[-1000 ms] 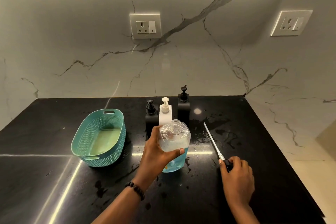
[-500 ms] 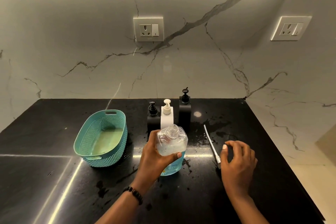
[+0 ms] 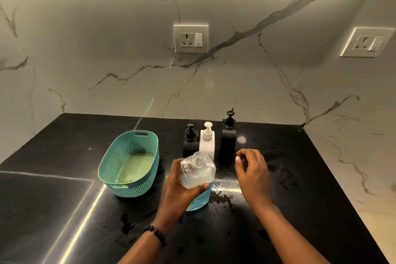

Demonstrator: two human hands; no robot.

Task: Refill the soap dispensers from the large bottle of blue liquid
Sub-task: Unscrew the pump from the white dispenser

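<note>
Fingers of left hand (image 3: pixel 179 186) wrapped round clear uncapped plastic bottle of blue liquid (image 3: pixel 198 180), standing on black counter (image 3: pixel 64 210). Right hand (image 3: pixel 252 170) let go of pump tube, now loosely open, empty, nearing tall black dispenser (image 3: pixel 228 135) — prob. opening it next.

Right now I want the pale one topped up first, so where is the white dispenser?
In the head view, the white dispenser stands centre-back on the black counter, between two black dispensers, just behind the open bottle of blue liquid.
</note>
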